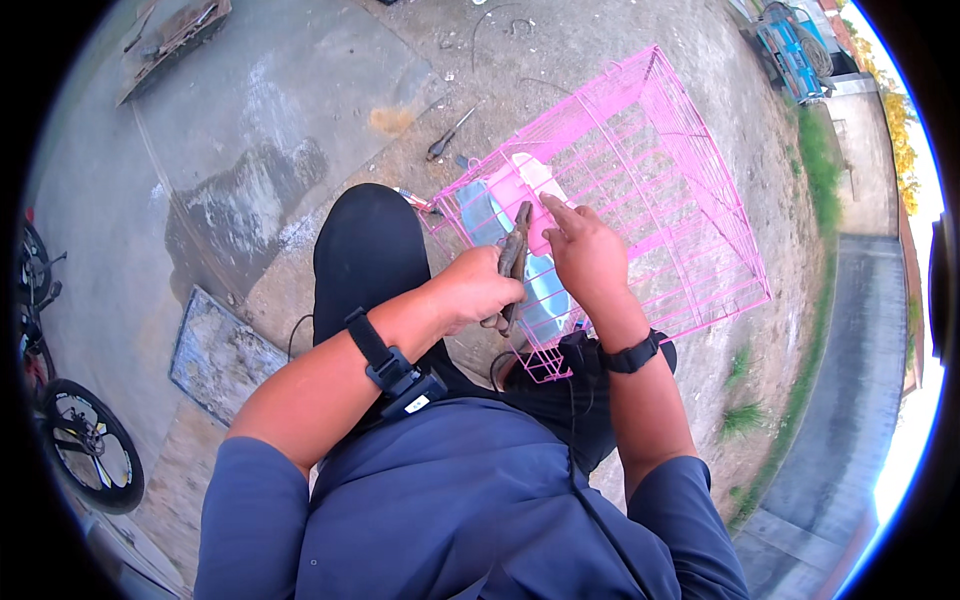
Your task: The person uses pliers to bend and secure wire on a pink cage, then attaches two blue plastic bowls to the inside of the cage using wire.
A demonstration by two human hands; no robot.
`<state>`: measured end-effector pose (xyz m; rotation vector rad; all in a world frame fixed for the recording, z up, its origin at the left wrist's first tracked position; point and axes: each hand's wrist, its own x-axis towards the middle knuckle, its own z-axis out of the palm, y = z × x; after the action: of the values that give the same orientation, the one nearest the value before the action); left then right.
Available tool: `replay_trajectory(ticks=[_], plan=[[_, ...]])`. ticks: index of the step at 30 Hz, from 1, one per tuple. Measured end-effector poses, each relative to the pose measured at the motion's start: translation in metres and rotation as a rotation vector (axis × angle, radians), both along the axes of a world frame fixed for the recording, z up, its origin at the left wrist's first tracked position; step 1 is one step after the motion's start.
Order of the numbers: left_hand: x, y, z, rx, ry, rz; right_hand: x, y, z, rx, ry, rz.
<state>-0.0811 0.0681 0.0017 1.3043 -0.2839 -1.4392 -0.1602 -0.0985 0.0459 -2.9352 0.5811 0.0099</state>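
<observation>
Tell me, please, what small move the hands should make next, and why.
Perhaps steady the pink wire cage with the right hand before working the pliers: the left hand grips the pliers with their tip by the cage's wires, while the right hand, fingers near that tip, does not look firmly wrapped around the cage.

Cage [635, 190]: pink, grid of thin bars | Pliers [514, 252]: grey-brown | Piece behind bars [546, 290]: pale blue | Shirt [440, 500]: slate blue, plain | Trousers [370, 250]: black | Ground [330, 60]: grey, darker blotches | Grass [742, 418]: green | Wheel [92, 440]: black, pale markings | Machine [785, 50]: blue
</observation>
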Motion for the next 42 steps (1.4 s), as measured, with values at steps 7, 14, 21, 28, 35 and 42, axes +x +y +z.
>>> replay_trajectory(ticks=[7,14,21,28,35,42], plan=[[-0.003,0.005,0.005,-0.008,0.012,-0.017,0.001,-0.004,-0.001,0.142,-0.078,-0.016],[-0.005,0.006,0.004,0.013,-0.039,-0.031,0.003,-0.004,0.004,0.188,-0.049,-0.026],[-0.003,0.005,-0.004,0.072,-0.316,-0.124,0.006,0.001,0.009,0.159,0.026,0.009],[-0.006,0.007,-0.004,0.141,-0.654,-0.186,0.009,0.002,0.007,0.174,0.053,-0.024],[-0.009,0.006,-0.004,0.108,-0.561,-0.161,0.01,0.003,0.007,0.186,0.075,-0.031],[-0.013,0.005,-0.001,0.149,-0.687,-0.161,0.012,0.002,0.007,0.195,0.079,-0.01]])
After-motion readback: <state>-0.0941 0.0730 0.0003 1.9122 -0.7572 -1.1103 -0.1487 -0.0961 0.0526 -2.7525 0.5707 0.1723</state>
